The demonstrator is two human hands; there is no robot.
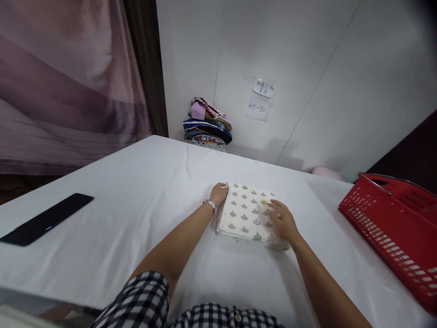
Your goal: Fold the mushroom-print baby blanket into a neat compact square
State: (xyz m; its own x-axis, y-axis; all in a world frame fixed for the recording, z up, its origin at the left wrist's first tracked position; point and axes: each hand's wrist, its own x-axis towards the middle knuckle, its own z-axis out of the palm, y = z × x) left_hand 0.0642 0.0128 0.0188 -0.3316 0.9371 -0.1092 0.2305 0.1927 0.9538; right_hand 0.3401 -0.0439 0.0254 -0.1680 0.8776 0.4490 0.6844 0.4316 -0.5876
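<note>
Head: left hand (219, 194) holds cloth (248, 212) by left edge.

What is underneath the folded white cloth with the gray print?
Around the folded white cloth's edges, the white table cover shows; the patch directly beneath is hidden, so I can't tell what's there.

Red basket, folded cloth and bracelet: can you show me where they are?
Red basket (392, 224), head view: on its side wall.
Folded cloth (245, 212), head view: near the middle of its patterned top.
Bracelet (213, 206), head view: on its shiny band.
</note>
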